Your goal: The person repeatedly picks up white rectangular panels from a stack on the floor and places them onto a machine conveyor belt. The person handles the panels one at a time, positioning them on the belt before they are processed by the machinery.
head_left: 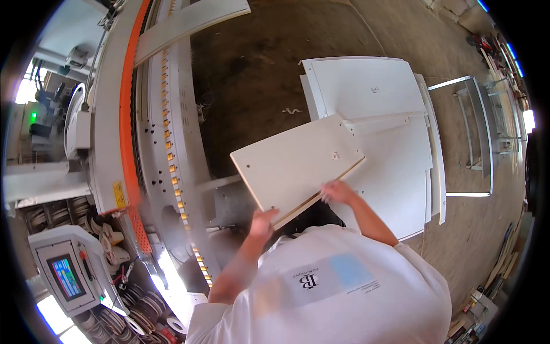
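Observation:
A white rectangular board [298,163] with a pale brown edge lies at a slant in front of me. Small holes show near its corners, and a small label is stuck on its face. My left hand [262,222] is closed on its near left corner. My right hand [338,192] grips the long near edge, further right, with fingers curled at the rim. The board's far right end overlaps a stack of larger white panels [395,149]; whether it rests on them I cannot tell.
At left runs a long machine with an orange strip [130,114] and a row of yellow rollers [169,143]. Another white panel [192,26] lies across it. A control box with a screen [66,278] stands lower left. A metal frame [478,132] stands at right.

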The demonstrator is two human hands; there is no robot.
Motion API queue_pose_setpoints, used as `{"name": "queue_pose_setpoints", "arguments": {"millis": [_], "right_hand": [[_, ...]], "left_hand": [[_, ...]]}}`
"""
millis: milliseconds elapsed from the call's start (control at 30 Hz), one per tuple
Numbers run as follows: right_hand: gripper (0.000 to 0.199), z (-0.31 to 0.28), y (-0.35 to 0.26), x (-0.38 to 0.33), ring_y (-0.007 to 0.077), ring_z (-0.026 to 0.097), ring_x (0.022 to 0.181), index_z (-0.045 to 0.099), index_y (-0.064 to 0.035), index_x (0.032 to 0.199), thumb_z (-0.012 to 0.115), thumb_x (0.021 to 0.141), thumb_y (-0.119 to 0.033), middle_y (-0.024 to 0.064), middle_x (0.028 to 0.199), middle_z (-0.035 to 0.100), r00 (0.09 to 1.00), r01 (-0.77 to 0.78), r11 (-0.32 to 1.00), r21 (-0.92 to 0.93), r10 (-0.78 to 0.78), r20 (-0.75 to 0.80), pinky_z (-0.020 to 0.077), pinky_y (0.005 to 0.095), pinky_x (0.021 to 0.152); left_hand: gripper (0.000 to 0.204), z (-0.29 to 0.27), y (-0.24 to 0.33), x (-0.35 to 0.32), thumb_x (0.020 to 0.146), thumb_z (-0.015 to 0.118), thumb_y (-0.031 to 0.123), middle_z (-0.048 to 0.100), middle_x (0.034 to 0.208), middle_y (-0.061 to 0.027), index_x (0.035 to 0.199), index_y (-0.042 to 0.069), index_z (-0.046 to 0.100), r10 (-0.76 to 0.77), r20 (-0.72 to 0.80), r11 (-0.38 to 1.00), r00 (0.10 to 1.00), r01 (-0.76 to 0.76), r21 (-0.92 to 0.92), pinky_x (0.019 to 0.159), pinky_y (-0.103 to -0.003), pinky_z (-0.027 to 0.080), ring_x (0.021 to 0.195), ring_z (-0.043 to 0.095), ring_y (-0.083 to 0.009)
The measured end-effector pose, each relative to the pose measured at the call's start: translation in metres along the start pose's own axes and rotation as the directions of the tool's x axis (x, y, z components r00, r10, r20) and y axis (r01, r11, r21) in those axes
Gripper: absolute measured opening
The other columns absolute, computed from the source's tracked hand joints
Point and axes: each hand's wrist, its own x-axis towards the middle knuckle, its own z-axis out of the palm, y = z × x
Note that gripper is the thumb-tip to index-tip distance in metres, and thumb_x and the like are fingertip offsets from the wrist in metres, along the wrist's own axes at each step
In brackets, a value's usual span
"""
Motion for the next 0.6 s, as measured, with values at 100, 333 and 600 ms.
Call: {"name": "queue_pose_setpoints", "arguments": {"millis": [100,333,600], "right_hand": [[0.054,-0.043,0.015,0.006,0.0346,0.069,0.097,0.065,-0.0047,0.117,0.059,0.091,-0.052,0.0158,0.104,0.073,0.676,-0.191,0.788,-0.586,-0.327,-0.66,0.0533,0.0446,0.086],[0.089,-0.088,0.056,0.032,0.0309,0.06,0.117,0.057,0.0046,0.132,0.041,0.091,-0.073,0.0198,0.124,0.064,0.73,-0.302,0.94,-0.16,0.12,-0.673,0.0479,0.0406,0.095],[0.072,0.052,0.021,0.015,0.0253,0.067,0.094,0.07,0.0044,0.11,0.05,0.092,-0.063,0.0143,0.105,0.071,0.745,0.059,0.98,0.192,0.085,-0.662,0.0511,0.0373,0.085]], "left_hand": [[0.039,-0.028,0.031,-0.067,0.076,0.063,0.0,0.069,0.108,-0.0106,0.115,0.0,0.064,0.001,-0.048,0.999,0.999,-0.003,-0.032,0.093,-0.038,0.053,0.101,0.067,-0.0241],[0.043,-0.18,0.034,-0.168,0.074,0.064,0.013,0.069,0.106,-0.0107,0.114,-0.001,0.063,0.266,-0.094,0.96,0.959,-0.254,0.119,0.092,-0.038,0.052,0.101,0.066,-0.0235],[0.025,-0.231,0.053,-0.222,0.09,0.07,0.026,0.066,0.077,0.0007,0.087,0.001,0.072,0.496,-0.441,0.832,0.748,-0.262,0.49,0.07,-0.026,0.043,0.077,0.055,-0.0059]]}}
